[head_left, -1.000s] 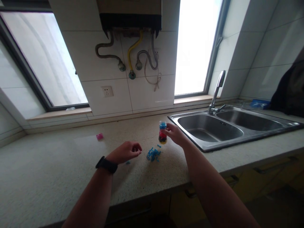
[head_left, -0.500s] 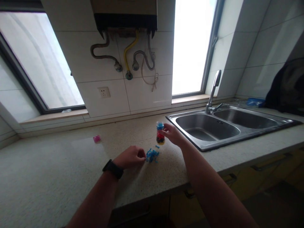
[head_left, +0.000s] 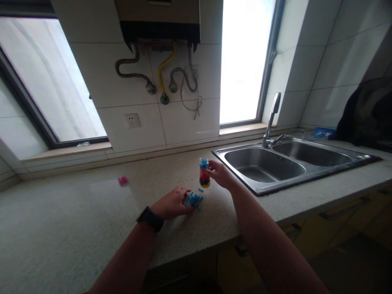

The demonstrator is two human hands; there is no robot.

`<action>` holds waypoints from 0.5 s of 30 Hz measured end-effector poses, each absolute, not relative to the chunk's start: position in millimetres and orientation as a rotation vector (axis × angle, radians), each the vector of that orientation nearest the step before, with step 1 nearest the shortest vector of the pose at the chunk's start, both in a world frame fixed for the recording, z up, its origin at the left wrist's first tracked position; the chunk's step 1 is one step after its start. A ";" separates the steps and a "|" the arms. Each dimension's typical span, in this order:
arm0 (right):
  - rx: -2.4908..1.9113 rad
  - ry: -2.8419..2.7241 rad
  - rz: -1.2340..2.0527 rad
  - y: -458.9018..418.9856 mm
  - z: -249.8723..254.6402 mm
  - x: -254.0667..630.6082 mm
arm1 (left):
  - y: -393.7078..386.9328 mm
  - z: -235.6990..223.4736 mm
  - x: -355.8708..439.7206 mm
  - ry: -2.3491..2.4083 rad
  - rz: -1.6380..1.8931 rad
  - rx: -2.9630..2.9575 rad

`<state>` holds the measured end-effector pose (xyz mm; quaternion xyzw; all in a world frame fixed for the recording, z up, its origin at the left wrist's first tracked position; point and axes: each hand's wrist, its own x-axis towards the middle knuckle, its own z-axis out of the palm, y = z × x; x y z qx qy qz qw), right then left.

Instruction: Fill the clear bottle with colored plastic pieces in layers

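My right hand (head_left: 219,173) is closed around a small clear jar (head_left: 204,173) that stands upright on the counter. Layers of blue, red, dark and yellow pieces show through its side, and no lid is on its mouth. To the left and nearer to me lies a loose heap of small blue plastic pieces (head_left: 194,200). At the heap's left edge is my left hand (head_left: 175,203), its thumb and fingers spread apart around that side. A single blue piece (head_left: 201,190) lies between the heap and the jar.
A pink object (head_left: 123,180) lies on the speckled counter (head_left: 76,212) to the left. On the right is a double steel sink (head_left: 260,190) with a tall faucet (head_left: 271,120). A water heater with pipes (head_left: 159,30) hangs on the tiled wall.
My left hand has spread its fingers from a pinch and moved slightly right, against the blue heap. My right hand still holds the jar. The view has shifted slightly.
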<state>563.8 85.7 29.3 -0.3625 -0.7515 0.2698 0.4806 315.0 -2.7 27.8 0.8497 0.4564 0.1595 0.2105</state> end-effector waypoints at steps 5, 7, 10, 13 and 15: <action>-0.886 -1.837 0.659 84.2 30.3 563.6 | 3.0 24.9 325.9 1.315 0.444 2.408; -0.891 -1.846 0.653 83.9 30.7 563.3 | 4.5 23.8 327.4 1.332 0.484 2.408; -0.898 -1.854 0.652 83.5 30.5 562.3 | 6.5 20.6 330.2 1.338 0.521 2.414; -0.915 -1.854 0.661 83.0 29.6 560.9 | 9.1 16.7 335.1 1.367 0.551 2.406; -0.930 -1.862 0.656 82.5 28.9 560.1 | 11.3 14.9 338.6 1.388 0.570 2.397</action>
